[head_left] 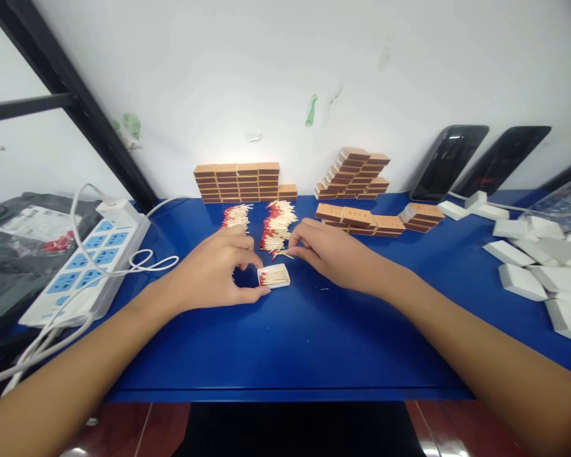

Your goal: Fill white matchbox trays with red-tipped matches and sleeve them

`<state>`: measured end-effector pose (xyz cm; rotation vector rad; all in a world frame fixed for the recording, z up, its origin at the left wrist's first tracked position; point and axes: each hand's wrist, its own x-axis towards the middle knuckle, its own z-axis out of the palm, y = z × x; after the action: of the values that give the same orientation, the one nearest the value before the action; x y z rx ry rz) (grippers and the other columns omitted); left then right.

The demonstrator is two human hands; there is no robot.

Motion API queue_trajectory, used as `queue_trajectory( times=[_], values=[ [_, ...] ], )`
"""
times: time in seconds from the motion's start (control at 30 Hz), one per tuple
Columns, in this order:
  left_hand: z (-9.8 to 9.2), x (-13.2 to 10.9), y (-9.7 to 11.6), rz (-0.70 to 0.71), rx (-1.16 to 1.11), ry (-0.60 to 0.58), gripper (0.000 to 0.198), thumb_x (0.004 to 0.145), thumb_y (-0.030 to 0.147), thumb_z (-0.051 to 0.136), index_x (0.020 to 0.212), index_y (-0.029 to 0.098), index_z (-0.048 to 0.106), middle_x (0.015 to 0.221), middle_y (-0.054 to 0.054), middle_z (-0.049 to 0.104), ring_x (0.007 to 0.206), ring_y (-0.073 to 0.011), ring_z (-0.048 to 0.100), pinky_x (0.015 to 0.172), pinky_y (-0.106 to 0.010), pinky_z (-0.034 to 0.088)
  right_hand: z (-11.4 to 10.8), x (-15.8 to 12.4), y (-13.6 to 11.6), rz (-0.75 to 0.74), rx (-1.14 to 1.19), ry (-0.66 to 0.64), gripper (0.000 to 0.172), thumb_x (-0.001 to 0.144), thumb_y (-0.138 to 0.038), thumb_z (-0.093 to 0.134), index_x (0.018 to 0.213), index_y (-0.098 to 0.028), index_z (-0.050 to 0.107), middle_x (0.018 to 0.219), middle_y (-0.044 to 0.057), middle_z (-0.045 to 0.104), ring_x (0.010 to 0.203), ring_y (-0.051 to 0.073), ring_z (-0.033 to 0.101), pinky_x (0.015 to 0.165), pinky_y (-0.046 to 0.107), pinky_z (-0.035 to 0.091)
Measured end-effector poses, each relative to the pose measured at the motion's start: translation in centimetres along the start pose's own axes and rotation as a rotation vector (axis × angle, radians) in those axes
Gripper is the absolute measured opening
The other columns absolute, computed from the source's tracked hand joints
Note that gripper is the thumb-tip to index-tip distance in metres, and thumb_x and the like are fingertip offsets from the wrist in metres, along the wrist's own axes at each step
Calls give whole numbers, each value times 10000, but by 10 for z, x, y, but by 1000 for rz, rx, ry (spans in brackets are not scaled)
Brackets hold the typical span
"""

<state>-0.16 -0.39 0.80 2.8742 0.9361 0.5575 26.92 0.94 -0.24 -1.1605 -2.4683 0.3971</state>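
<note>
My left hand point(214, 270) pinches the tray point(273, 276) just in front of the match pile point(276, 227). My right hand point(330, 254) pinches a few matches point(282, 254) beside that pile. I think a loose pinch could scatter them, and a nudge could tip the tray.

Open white tray point(274, 276), matches inside, flat

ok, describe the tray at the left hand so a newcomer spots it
Mid blue table, just in front of the loose match piles, between left hand and right hand. The small white tray there touches the left fingertips; alone among the white pieces, it holds red-tipped matches.
</note>
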Motion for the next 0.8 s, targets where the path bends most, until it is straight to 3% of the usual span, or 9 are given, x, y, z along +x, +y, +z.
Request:
queue_trajectory(
  times=[0.6,0.8],
  values=[
    [1,2,0,6,12,35,273,890,474,823,919,202,823,741,-7,649,759,-183,580,778,-382,462,-2,-5,-19,25,18,-54,104,1082,-227,565,987,-208,603,1042,59,660,823,178,589,719,305,402],
    [1,2,2,16,7,17,270,919,470,794,894,202,815,750,-18,649,784,-191,567,772,-375,462,10,-6,-31,12,-52,-132,88,1082,-190,567,1013,-196,620,1082,61,671,845,176,602,729,307,397]
  ],
)
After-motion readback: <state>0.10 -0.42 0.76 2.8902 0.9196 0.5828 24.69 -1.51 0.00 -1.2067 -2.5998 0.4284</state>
